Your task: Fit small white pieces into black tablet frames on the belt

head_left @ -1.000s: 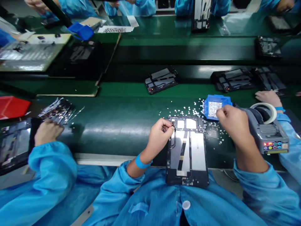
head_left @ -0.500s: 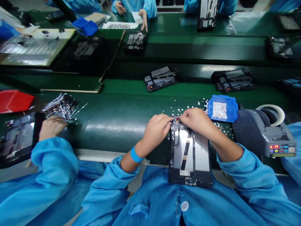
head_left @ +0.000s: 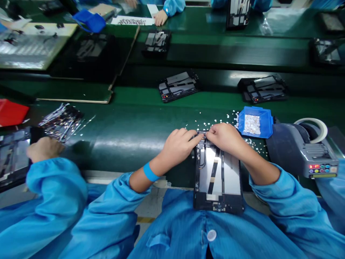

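An opened tablet [head_left: 231, 169], showing silver battery cells and dark flex cables, leans between the table edge and my body. My left hand [head_left: 180, 145] is at its top left corner, index finger laid over the small parts there, other fingers curled; its thumb is largely hidden. At the top edge, just to the right, my right hand [head_left: 223, 136] is closed in a pinch against the tablet. Whatever lies between those fingertips is too small or covered. Small white pieces [head_left: 215, 121] are scattered on the green surface beyond my hands.
A blue bin [head_left: 266, 124] of white pieces stands right, beside a grey tape dispenser [head_left: 291, 151]. Two more opened tablets [head_left: 179, 86] [head_left: 266, 89] lie ahead. At left, a co-worker's hand [head_left: 44, 148] is near a strip pile [head_left: 63, 120] and a red bin [head_left: 12, 112].
My left index finger has stretched out over the tablet's top corner, and the left wrist has swung outward. My right hand stays nearly still. The co-worker's hand at left has drawn back from the strips.
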Motion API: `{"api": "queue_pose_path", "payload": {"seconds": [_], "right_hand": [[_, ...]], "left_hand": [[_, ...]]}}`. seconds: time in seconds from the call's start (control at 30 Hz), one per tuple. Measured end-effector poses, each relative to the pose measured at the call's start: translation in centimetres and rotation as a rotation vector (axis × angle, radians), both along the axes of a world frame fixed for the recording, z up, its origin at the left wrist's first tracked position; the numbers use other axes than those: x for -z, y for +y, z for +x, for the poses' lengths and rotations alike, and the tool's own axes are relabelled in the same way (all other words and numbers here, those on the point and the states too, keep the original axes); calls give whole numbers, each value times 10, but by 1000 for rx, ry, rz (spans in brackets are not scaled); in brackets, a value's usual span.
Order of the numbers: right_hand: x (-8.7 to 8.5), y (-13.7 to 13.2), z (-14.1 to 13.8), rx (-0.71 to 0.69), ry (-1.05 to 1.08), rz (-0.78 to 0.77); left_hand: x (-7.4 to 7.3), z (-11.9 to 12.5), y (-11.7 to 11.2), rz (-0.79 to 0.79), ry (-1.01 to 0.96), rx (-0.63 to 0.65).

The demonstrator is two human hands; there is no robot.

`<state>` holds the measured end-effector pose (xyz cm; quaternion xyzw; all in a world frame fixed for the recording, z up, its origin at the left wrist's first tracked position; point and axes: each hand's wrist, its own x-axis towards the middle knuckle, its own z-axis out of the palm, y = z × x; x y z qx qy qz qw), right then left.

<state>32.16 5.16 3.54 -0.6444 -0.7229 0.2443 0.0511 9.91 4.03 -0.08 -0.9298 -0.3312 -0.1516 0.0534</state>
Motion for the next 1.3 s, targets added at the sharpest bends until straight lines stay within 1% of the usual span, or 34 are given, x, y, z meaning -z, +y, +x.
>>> {"api": "queue_pose_path", "payload": {"seconds": [0.2, 0.27, 0.37, 0.53, 0.67, 0.77, 0.9, 0.97, 1.03, 1.1, 1.13, 1.2, 1.3], "right_hand": [[2, -4, 4, -55, -8, 27], [2, -5, 5, -59, -6, 27], [1, -4, 5, -52, -4, 19], [-3, 3, 4, -61, 8, -24], [-4, 10, 5, -97, 1, -52], [-5, 12, 5, -98, -7, -62], [2, 4, 7, -94, 16, -2], [11, -4, 11, -92, 77, 91], [22, -15, 18, -156, 132, 232], [32, -26, 24, -283, 127, 370], [36, -31, 27, -350, 94, 416], [38, -39, 29, -438, -8, 454], [33, -39, 24, -520, -148, 431]], "left_hand": [[-10, -2, 16, -172, 55, 52], [-14, -3, 21, -194, 67, 85], [-19, -4, 24, -161, 87, 115], [-21, -7, 23, -94, 155, 156], [-20, -8, 32, -158, 169, 165], [-19, -8, 40, -199, 160, 197], [-20, -8, 37, -122, 237, 231], [-22, -7, 32, -95, 264, 245], [-23, -6, 30, -93, 272, 254], [-22, -7, 31, -101, 266, 248], [-20, -8, 32, -108, 258, 240], [-18, -9, 36, -128, 234, 218], [-17, -9, 37, -163, 213, 195]]}}
